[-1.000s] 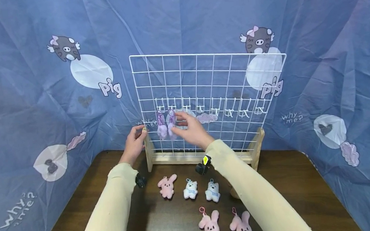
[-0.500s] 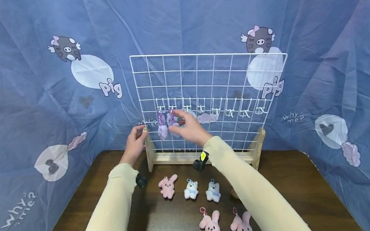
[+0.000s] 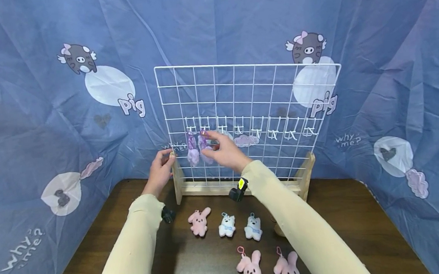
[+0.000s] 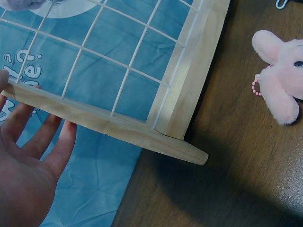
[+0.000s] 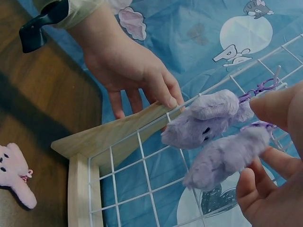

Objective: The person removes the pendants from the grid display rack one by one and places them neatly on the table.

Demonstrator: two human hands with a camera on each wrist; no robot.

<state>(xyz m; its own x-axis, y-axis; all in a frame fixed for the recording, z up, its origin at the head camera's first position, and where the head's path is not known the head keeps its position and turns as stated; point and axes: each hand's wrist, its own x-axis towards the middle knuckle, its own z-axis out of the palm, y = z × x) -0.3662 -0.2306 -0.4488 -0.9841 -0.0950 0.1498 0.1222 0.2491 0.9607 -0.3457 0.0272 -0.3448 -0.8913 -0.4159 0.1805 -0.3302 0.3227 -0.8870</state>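
My left hand (image 3: 160,171) grips the wooden side post (image 4: 109,124) of a white wire grid rack (image 3: 235,85), thumb on one side and fingers on the other. Two purple plush rabbit keychains hang side by side from the two leftmost hooks. My right hand (image 3: 226,150) holds the right-hand purple plush keychain (image 5: 227,158) between thumb and fingers, near its purple strap. The left-hand purple plush keychain (image 3: 193,156) hangs beside it; in the right wrist view its dark eye shows. The fingers partly hide the held plush in the head view.
Several bare white hooks (image 3: 272,134) continue rightward along the grid. On the brown table (image 3: 198,270) lie pink rabbit plushes (image 3: 199,223) and two white plushes (image 3: 227,226) with blue bows. A brown item (image 3: 278,229) is mostly hidden by the right sleeve. Blue printed cloth (image 3: 211,23) surrounds the table.
My right hand's fingers have shifted slightly left onto the right-hand purple plush, whose lower part has swung a little. My left hand stays on the post.
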